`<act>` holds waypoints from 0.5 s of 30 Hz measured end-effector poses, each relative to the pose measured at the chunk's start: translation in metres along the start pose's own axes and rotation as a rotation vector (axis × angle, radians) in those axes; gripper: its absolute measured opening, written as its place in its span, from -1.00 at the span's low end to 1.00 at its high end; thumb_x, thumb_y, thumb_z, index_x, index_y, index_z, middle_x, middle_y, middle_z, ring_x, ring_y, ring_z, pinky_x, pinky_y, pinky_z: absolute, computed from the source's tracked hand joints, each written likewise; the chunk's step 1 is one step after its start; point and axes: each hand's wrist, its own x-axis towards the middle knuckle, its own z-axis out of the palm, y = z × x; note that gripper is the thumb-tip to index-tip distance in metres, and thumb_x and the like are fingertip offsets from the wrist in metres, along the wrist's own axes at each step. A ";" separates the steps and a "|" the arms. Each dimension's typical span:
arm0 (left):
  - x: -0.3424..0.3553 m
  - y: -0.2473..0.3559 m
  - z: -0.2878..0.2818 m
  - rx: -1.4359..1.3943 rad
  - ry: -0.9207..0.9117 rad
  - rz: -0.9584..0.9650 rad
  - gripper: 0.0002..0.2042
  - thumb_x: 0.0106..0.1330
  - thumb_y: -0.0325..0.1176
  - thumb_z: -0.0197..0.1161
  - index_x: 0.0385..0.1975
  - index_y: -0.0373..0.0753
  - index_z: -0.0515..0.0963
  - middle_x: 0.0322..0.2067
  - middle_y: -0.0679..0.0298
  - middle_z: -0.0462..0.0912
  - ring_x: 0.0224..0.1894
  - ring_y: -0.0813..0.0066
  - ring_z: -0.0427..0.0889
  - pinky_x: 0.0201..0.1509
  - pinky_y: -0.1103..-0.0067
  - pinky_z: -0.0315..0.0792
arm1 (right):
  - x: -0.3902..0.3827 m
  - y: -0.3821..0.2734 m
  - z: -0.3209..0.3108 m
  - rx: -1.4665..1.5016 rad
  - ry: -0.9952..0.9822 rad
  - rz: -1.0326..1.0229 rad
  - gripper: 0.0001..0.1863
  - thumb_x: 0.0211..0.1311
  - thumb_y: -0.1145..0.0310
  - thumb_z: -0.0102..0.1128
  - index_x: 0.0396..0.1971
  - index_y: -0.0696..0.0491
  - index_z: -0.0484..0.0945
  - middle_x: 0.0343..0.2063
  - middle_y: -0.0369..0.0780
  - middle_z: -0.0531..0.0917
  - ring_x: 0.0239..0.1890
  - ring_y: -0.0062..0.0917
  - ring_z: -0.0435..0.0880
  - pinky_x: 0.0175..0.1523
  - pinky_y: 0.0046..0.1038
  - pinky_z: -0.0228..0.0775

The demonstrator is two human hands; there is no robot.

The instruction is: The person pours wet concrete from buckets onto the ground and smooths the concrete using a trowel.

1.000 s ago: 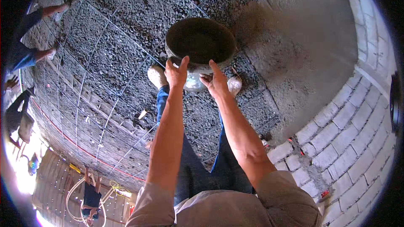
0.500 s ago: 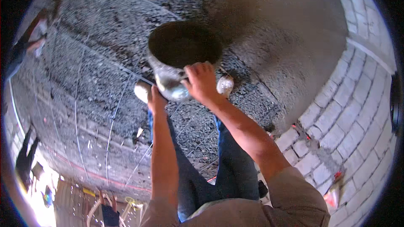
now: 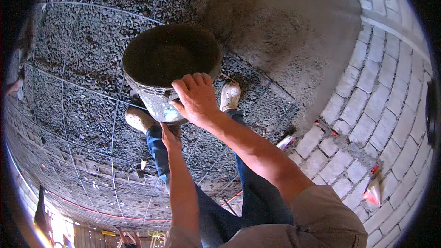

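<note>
A bucket (image 3: 154,105), its outside smeared with grey, is held up in front of me over the gravel. Its wide mouth points up and away from me, and the inside is dark; how full it is, I cannot make out. My right hand (image 3: 196,98) grips the near rim, fingers curled over the edge and thumb on the outer wall. Below, my left hand (image 3: 171,135) is against the bucket's base, its fingers partly hidden beneath.
Gravel (image 3: 92,66) crossed by thin metal bars surrounds my shoes. Smooth wet concrete (image 3: 317,0) spreads at the far right, beside a pale block wall (image 3: 376,78). A red-and-white bag-like object (image 3: 372,193) is by the blocks. Part of another person shows at the left edge.
The bucket and both my hands have shifted left in view, and the bucket appears larger. My right hand keeps its grip on the rim, my left stays at the base.
</note>
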 end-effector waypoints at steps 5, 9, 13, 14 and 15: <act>0.001 0.015 0.003 0.138 -0.011 0.082 -0.36 0.32 0.19 0.00 0.14 -0.29 0.35 0.00 0.20 0.47 -0.11 0.31 0.49 -0.09 0.42 0.42 | 0.012 0.012 -0.001 0.024 0.050 0.015 -0.47 -0.26 0.16 0.47 -0.26 0.05 0.44 -0.33 -0.16 0.49 -0.22 -0.32 0.45 -0.07 -0.24 0.19; -0.013 0.048 0.009 0.354 0.031 0.175 -0.39 0.31 0.16 0.04 0.10 -0.27 0.37 -0.09 0.19 0.50 -0.22 0.37 0.49 -0.30 0.46 0.40 | -0.001 0.039 -0.006 0.116 0.157 0.147 -0.46 -0.27 0.15 0.46 -0.29 0.08 0.42 -0.33 -0.13 0.49 -0.23 -0.29 0.45 -0.11 -0.20 0.18; -0.045 0.102 0.037 0.733 0.014 0.403 -0.63 0.36 0.00 0.09 -0.35 -0.26 0.46 -0.50 0.32 0.51 -0.56 0.63 0.43 -0.54 0.61 0.34 | -0.002 0.088 -0.031 0.241 0.348 0.272 -0.50 -0.28 0.19 0.49 -0.38 0.06 0.39 -0.44 -0.17 0.46 -0.38 -0.34 0.47 -0.25 -0.24 0.25; -0.057 0.112 0.057 0.821 -0.016 0.399 -0.63 0.35 -0.01 0.12 -0.43 -0.24 0.43 -0.55 0.35 0.48 -0.62 0.67 0.40 -0.61 0.63 0.31 | -0.002 0.109 -0.035 0.280 0.411 0.285 -0.52 -0.28 0.18 0.51 -0.44 0.08 0.39 -0.53 -0.18 0.47 -0.52 -0.33 0.49 -0.39 -0.23 0.32; -0.072 0.121 0.076 0.841 -0.030 0.422 -0.63 0.35 -0.01 0.12 -0.43 -0.24 0.43 -0.55 0.35 0.48 -0.62 0.67 0.40 -0.61 0.63 0.31 | -0.007 0.124 -0.039 0.285 0.408 0.355 -0.52 -0.26 0.18 0.51 -0.44 0.09 0.40 -0.55 -0.19 0.50 -0.54 -0.36 0.51 -0.40 -0.28 0.35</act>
